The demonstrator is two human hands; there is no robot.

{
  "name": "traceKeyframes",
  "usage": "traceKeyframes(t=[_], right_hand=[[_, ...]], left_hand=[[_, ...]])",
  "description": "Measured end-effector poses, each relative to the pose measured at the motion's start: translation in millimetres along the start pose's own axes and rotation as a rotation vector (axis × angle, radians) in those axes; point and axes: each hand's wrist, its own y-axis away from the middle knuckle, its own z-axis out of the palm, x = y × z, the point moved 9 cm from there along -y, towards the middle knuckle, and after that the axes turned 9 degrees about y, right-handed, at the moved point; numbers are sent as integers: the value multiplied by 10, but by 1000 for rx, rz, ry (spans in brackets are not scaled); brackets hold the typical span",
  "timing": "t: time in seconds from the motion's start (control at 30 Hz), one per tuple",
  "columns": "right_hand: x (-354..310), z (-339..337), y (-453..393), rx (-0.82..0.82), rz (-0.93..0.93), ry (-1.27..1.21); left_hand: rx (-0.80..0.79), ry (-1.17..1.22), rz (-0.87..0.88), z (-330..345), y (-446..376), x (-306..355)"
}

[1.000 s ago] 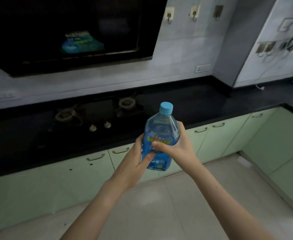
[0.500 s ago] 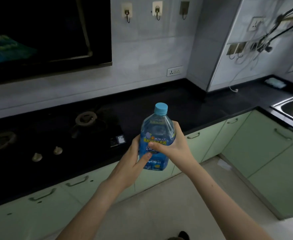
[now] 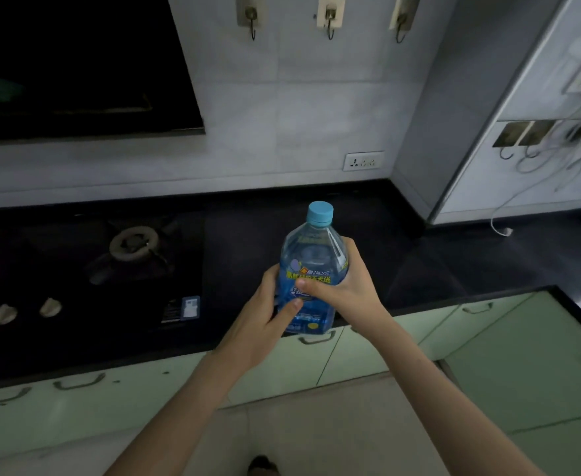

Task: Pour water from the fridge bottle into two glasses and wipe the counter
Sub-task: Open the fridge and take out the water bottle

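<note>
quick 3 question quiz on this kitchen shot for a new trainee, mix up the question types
1. True or false: the cap is off the bottle.
2. Which hand grips the bottle? A) left hand only B) right hand only C) both
3. Fill in: left of the bottle, set into the black counter, is a gas ____.

Key: 1 false, the blue cap is on. 2 C. 3 burner.
</note>
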Motion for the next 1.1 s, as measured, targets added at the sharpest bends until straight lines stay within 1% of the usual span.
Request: traceKeyframes(t=[0.17,0.4,0.57,0.77,0.9,1.1], right_hand=[[220,-221,-545,3,-17,-13],[541,-618,-1213,31,29,-20],[726,-939,-1637,13,43,-6],[1033,-1409,-2129,-75,42,85],[1397,-1721,-2444,-188,68,181],[2003,-2078,-2819,-249,84,239]], left_hand=[[-7,-13,6,52,-624,-152],[-68,-22,-16,175,-1482,-262],[-88,-20,-34,325,-2043,-337],[-64,-30,-80,687,-2642,-517],[4,-42,-132,1006,-2994,-708],[76,-136,-179,1463,-3490,-1082]])
